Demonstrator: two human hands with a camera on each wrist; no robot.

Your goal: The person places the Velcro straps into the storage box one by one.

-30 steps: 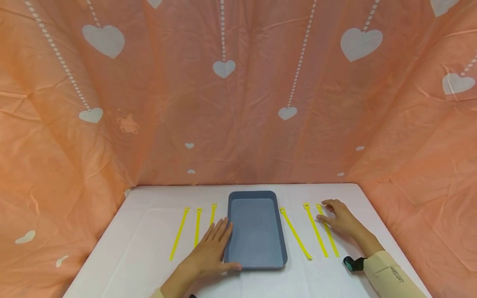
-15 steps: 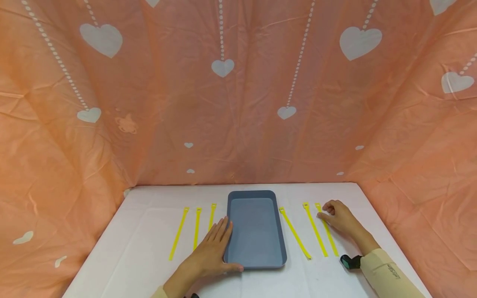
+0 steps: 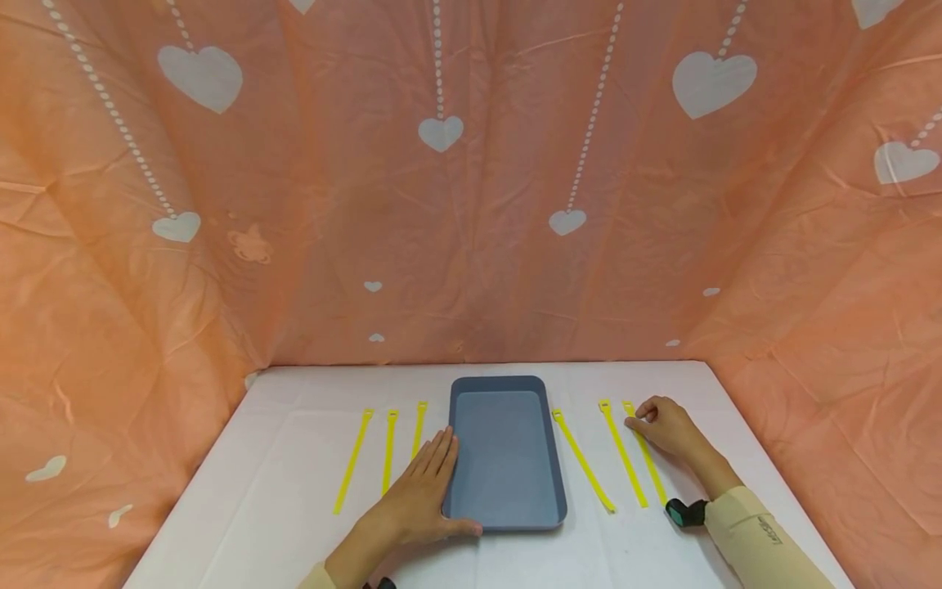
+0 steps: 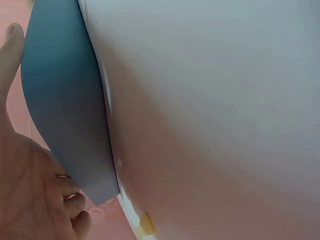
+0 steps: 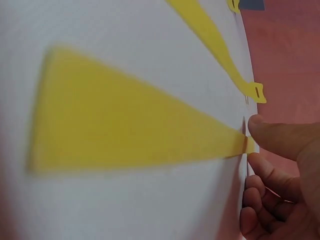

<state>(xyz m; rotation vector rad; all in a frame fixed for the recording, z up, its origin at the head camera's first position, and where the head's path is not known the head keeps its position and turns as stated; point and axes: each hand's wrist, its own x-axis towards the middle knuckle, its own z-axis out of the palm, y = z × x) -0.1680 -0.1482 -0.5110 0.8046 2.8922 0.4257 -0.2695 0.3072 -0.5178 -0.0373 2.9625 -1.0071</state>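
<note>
A shallow blue-grey rectangular tray (image 3: 506,458) sits mid-table. My left hand (image 3: 408,507) rests along its left side with straight fingers, its thumb at the near edge. In the left wrist view the tray's outer wall (image 4: 65,100) stands beside the palm. At right, my right hand (image 3: 670,425) has its thumb and index finger on either side of the slotted head of the outermost yellow cable tie (image 3: 649,458). In the right wrist view they pinch that head, while the tie's flat strip (image 5: 135,120) lies towards the camera. The other right fingers are curled.
Two more yellow cable ties, one straight (image 3: 624,454) and one slanted (image 3: 583,462), lie between tray and right hand. Left of the tray lie three others, the outermost cable tie (image 3: 353,462) among them. An orange heart-patterned curtain (image 3: 471,245) surrounds the white table (image 3: 287,491).
The right thumb and index finger have come closer together at the head of the outermost cable tie, and the right wrist has moved slightly left. The left hand stays against the tray.
</note>
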